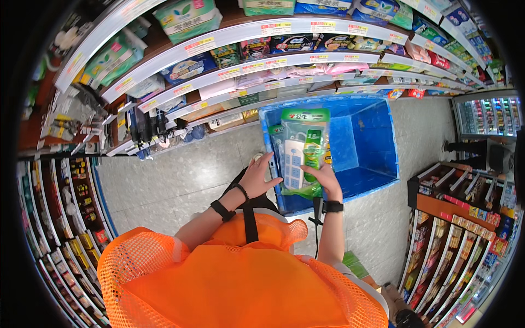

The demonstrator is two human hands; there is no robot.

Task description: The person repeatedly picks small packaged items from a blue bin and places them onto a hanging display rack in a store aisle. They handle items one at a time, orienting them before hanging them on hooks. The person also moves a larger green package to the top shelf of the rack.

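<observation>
A blue plastic crate [356, 139] stands in front of me, below the wall shelves. My right hand [326, 180] grips the lower right side of a packaged power strip [293, 158], thumb on its front, over the crate's left part. The strip is white with blue sockets, in a clear and green bag that bears writing. A second green package [276, 141] shows partly behind it, to the left. My left hand [259, 176] is at the crate's left edge with fingers apart and holds nothing. Its thumb points towards the bag; whether it touches is unclear.
Shelves [229, 37] of packaged pads and tissues run along the far side. Hanging goods [139, 125] stick out at the left. Snack racks [443, 246] and a drinks cooler [490, 117] stand to the right. Another person's legs [467, 147] appear near the cooler.
</observation>
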